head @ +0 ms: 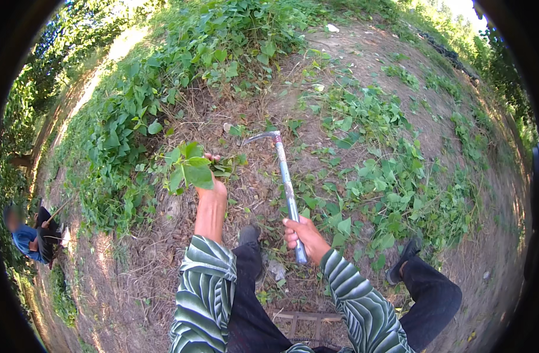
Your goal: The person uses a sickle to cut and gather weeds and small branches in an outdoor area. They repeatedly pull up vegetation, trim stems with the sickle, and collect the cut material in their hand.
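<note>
My right hand (307,238) grips the lower end of a sickle (286,181) by its long, worn metal-looking handle. The sickle's thin curved blade (258,137) points left, just above dry litter on the soil. A bunch of cut leafy stems (193,170) is held in my left hand (213,183); the broad green leaves hide part of the fingers. To the left of that hand grows a dense bank of leafy vines (119,137). Loose green vines (384,185) lie spread over the ground to the right of the sickle.
My shoes, the left (249,236) and the right (404,260), stand on the soil. Between my legs is a low wooden frame (316,316). A person (31,238) in a blue top sits far left, holding a stick. A dark heap (446,53) lies at the upper right.
</note>
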### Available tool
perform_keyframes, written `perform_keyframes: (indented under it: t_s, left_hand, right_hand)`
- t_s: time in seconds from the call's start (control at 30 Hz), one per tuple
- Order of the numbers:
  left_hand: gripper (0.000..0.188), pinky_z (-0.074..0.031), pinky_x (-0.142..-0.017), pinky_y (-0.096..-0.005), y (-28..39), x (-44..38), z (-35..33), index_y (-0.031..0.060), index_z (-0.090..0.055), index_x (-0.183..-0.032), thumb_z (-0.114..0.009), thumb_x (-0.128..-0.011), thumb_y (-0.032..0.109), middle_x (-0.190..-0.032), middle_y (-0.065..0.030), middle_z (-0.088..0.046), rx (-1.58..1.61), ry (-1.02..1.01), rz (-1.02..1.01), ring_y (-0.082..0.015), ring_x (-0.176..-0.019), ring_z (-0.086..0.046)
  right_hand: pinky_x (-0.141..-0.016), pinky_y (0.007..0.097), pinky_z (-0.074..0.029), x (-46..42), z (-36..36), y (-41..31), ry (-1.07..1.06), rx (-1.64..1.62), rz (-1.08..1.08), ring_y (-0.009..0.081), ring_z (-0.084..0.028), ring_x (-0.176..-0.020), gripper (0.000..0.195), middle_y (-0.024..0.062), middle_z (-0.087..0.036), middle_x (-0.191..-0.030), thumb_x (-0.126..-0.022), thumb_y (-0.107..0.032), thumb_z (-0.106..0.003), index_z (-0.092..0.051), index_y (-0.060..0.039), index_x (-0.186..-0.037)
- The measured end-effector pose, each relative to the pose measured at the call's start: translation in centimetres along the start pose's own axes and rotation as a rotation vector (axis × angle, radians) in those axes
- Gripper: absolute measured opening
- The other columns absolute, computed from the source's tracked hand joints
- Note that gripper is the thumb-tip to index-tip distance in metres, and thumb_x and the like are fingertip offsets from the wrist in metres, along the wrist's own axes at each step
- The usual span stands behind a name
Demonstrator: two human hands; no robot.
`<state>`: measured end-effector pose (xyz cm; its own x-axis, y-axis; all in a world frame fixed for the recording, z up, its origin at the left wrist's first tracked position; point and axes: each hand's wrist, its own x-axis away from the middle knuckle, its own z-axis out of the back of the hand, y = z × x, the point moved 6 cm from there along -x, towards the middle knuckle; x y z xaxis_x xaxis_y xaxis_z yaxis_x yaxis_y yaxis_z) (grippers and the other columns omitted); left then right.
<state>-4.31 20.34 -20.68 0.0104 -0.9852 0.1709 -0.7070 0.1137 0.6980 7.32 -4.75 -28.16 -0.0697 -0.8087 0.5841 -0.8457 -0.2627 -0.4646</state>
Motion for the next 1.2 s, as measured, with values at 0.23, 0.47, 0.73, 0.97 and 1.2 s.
perform_keyframes:
  t_s: [0.23, 0.47, 0.73, 0.97, 1.2]
  left_hand:
    - [0.01, -0.051, -0.07, -0.0342, 0.7, 0.7, -0.1, 0.0075, -0.055, -0.083, -0.053, -0.092, 0.012, -0.073, -0.0063, -0.057, -0.076, 0.098, 0.008, -0.0204, -0.066, -0.057]
    - [0.011, -0.05, -0.071, -0.0343, 1.2, 1.7, -0.8, 0.0073, -0.055, -0.081, -0.052, -0.092, 0.011, -0.073, -0.0061, -0.056, -0.022, 0.193, 0.035, -0.0206, -0.065, -0.056]
    - [0.007, -0.049, -0.07, -0.0335, 1.3, 0.9, -0.9, 0.0084, -0.054, -0.084, -0.054, -0.091, 0.01, -0.075, -0.0058, -0.056, -0.112, 0.155, -0.016, -0.0189, -0.064, -0.055]
    - [0.002, -0.047, -0.066, -0.0344, 1.3, 1.7, -1.1, 0.0095, -0.054, -0.091, -0.054, -0.09, 0.008, -0.072, -0.0036, -0.055, -0.119, 0.182, 0.032, -0.019, -0.063, -0.054]
    - [0.002, -0.046, -0.065, -0.0326, 0.1, 2.5, -2.9, 0.0102, -0.052, -0.092, -0.052, -0.092, 0.009, -0.071, -0.0032, -0.052, -0.095, 0.164, 0.061, -0.0178, -0.061, -0.052]
  right_hand:
    - [-0.039, 0.0232, -0.035, -8.3, 1.1, 0.7, 0.036, -0.152, -0.185, 0.0078, -0.04, -0.048, 0.024, 0.0, -0.043, -0.065, -0.096, -0.026, -0.055, -0.04, -0.0096, -0.086]
    - [-0.04, 0.0255, -0.035, -10.9, 2.2, 3.2, 0.075, -0.196, -0.268, 0.0097, -0.04, -0.047, 0.026, 0.0016, -0.042, -0.063, -0.096, -0.028, -0.052, -0.04, -0.0087, -0.084]
    - [-0.039, 0.0223, -0.034, -8.8, 3.4, 5.4, 0.119, -0.114, -0.214, 0.0074, -0.04, -0.048, 0.02, 0.0002, -0.042, -0.065, -0.097, -0.024, -0.051, -0.039, -0.0098, -0.089]
    - [-0.039, 0.0214, -0.034, -6.9, 2.0, 6.5, 0.144, -0.164, -0.131, 0.0063, -0.039, -0.048, 0.019, -0.0004, -0.042, -0.065, -0.096, -0.023, -0.053, -0.039, -0.0118, -0.088]
    - [-0.038, 0.0235, -0.035, -7.7, 1.7, 5.3, 0.187, -0.021, -0.142, 0.0083, -0.04, -0.047, 0.021, 0.0003, -0.043, -0.064, -0.096, -0.023, -0.052, -0.039, -0.0106, -0.086]
